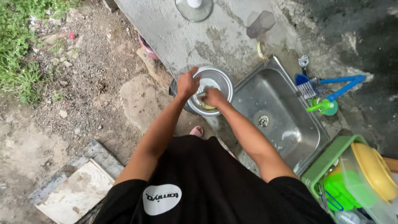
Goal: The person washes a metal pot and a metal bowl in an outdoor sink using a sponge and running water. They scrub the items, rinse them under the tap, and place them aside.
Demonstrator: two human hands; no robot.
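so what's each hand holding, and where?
Left hand grips the metal bowl at its rim. Right hand presses a yellow-green sponge inside it; exact hold unclear.

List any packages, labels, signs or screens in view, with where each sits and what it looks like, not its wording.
Printed patch: on the front of the person's black shirt, bottom centre of the view; a white oval with small dark lettering.
No packages, signs or screens show anywhere else: not on the concrete counter, around the steel sink or in the green dish rack.
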